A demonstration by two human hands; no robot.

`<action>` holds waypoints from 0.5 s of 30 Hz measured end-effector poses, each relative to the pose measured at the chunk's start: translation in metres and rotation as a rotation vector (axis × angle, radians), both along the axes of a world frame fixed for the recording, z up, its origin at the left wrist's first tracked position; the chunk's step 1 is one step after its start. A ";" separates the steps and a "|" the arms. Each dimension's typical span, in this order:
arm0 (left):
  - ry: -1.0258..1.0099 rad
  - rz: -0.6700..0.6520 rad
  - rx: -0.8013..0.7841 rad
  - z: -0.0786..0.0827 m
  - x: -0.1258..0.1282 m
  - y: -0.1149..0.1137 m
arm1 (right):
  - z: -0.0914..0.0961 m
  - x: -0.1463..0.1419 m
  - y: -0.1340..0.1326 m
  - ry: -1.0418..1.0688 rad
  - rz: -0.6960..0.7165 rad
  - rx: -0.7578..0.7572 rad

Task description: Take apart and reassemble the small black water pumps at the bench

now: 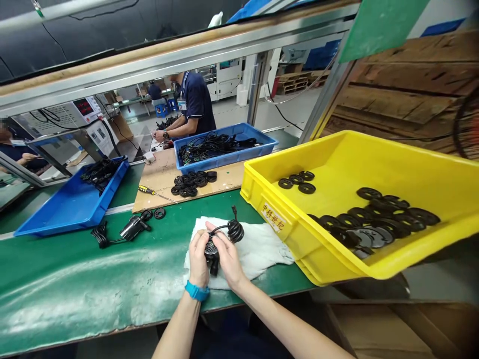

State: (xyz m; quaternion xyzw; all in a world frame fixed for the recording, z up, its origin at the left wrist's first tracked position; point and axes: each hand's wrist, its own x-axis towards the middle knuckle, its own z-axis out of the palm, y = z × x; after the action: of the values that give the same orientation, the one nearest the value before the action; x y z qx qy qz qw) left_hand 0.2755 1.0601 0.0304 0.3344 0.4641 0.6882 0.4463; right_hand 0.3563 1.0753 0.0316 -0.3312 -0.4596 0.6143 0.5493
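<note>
My left hand (pixel 197 258) and my right hand (pixel 227 257) are closed together around a small black device (pixel 211 252) with a coiled black cable (pixel 235 231) trailing up from it. Both hands work over a white cloth (pixel 262 247) spread on the green bench mat (pixel 93 284). A blue band sits on my left wrist. To the left on the mat lies another black device with its cable (pixel 129 230), beside two loose black discs (pixel 154 214). A pile of black discs (pixel 192 182) rests on a cardboard sheet (pixel 157 192) behind my hands.
A tilted yellow bin (pixel 284 209) holding several black discs stands at the right. A blue tray of cables (pixel 224 144) sits behind the cardboard, another blue tray (pixel 71 204) at the left. A yellow-handled screwdriver (pixel 151 191) lies on the cardboard. Another person works at the far bench.
</note>
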 end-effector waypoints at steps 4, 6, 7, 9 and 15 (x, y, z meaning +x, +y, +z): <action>-0.031 0.007 -0.011 0.005 0.004 0.001 | 0.000 -0.002 0.002 0.003 -0.018 -0.035; -0.040 0.037 -0.014 0.006 0.006 0.002 | 0.002 -0.001 0.005 0.015 0.006 -0.022; -0.046 0.054 -0.018 0.006 0.007 0.002 | 0.003 0.000 0.007 0.018 0.020 -0.003; -0.060 0.087 -0.028 0.006 0.008 0.003 | 0.003 0.002 0.010 0.014 0.043 0.049; -0.049 0.107 -0.045 0.000 0.009 0.005 | 0.000 0.003 0.013 0.006 0.056 0.124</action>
State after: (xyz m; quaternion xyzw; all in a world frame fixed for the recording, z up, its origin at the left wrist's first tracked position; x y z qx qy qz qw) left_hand 0.2842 1.0655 0.0303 0.2820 0.4855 0.7086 0.4274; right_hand 0.3595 1.0883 0.0317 -0.2816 -0.5044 0.6007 0.5527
